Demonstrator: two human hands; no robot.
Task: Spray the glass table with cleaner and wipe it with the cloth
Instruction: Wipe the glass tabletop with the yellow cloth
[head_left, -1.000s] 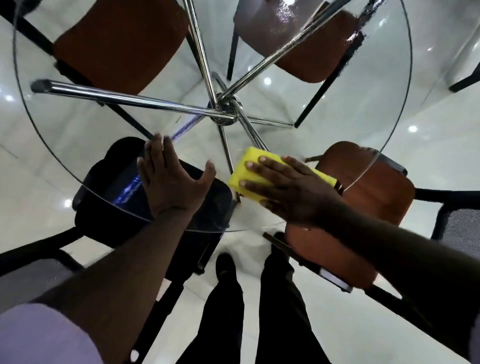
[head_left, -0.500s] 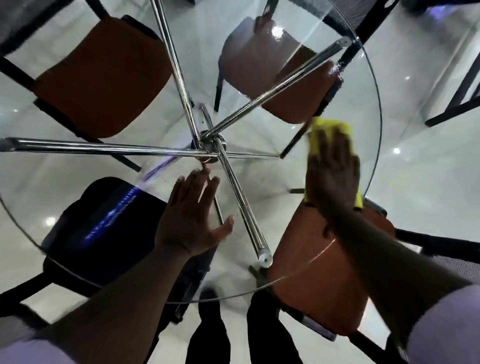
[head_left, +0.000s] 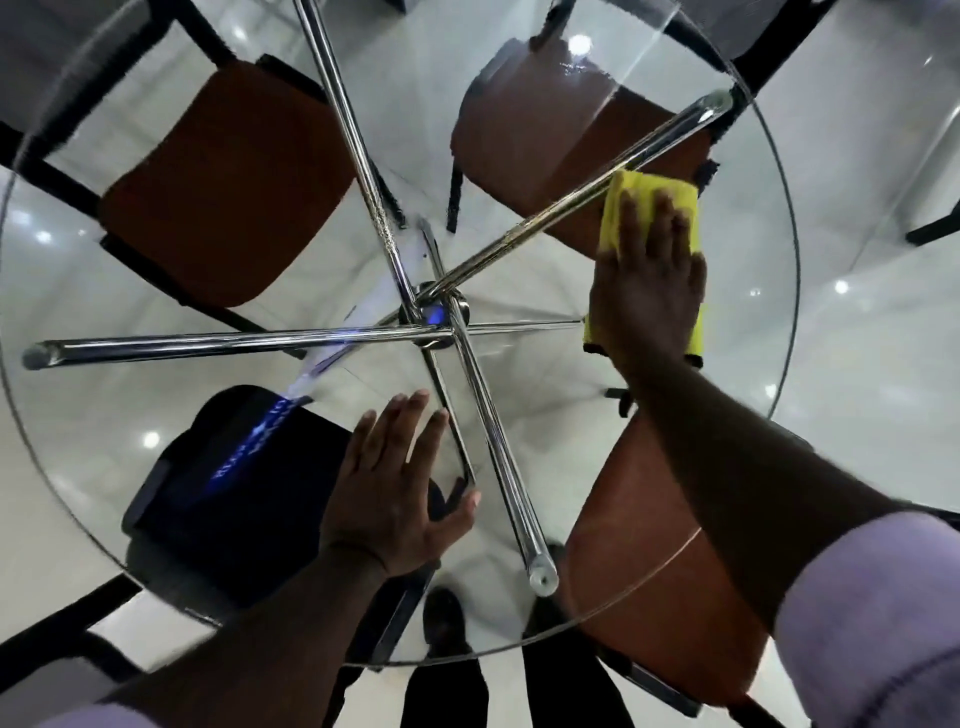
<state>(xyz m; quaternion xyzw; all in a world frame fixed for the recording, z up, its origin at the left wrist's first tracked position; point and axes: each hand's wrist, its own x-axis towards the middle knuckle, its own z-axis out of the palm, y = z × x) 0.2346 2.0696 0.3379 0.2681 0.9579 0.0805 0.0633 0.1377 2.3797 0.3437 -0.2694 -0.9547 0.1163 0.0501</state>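
Note:
A round glass table (head_left: 613, 374) fills the view, with chrome legs meeting at a hub under its middle. On its right side lies a folded yellow cloth (head_left: 631, 200). My right hand (head_left: 649, 280) presses flat on the cloth with straight fingers pointing away from me. My left hand (head_left: 395, 488) rests flat on the glass near the front, fingers straight, holding nothing. No spray bottle is in view.
Orange-seated chairs (head_left: 228, 192) stand under the table at the far left, far right and near right. A black chair (head_left: 234, 493) sits under the near left. The chrome hub (head_left: 434, 314) lies beneath the centre. My legs show below the near rim.
My right hand slid the yellow cloth from the near middle out to the right side and farther away. My left hand shifted rightward along the glass. The view moved forward over the table.

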